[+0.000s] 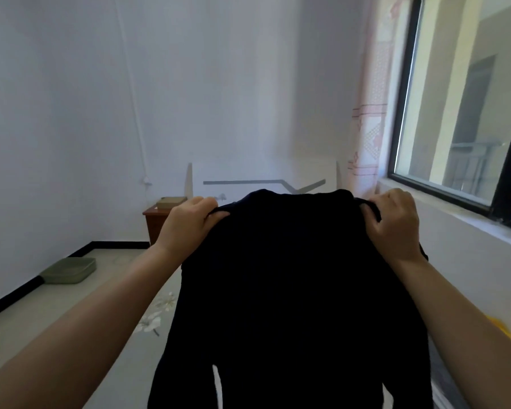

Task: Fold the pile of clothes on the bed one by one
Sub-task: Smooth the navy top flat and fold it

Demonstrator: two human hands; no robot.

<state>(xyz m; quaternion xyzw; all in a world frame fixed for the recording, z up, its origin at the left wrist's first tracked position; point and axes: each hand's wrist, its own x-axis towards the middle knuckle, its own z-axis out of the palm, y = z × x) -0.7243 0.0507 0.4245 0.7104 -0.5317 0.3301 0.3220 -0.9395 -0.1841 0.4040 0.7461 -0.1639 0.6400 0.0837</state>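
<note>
- left hand (189,222) and right hand (393,222) each pinch a shoulder of the dark navy long-sleeved top (292,290), hanging below both grips over the bed (160,314).
- no fold yet; pile hidden behind it.

Two bare forearms belong to the person, one entering from about 7 o'clock, the other from about 4 o'clock. No sleeve covers either arm anywhere in view; both are uncovered from the frame's edge to the wrist. The left hand (189,221) wears no glove, ring or watch, and its wrist is plain. The right hand (394,224) is likewise ungloved, with no ring, band or watch at the wrist. The fingernails that show look short and unpainted. No other part of the person's body or clothing shows.
</note>
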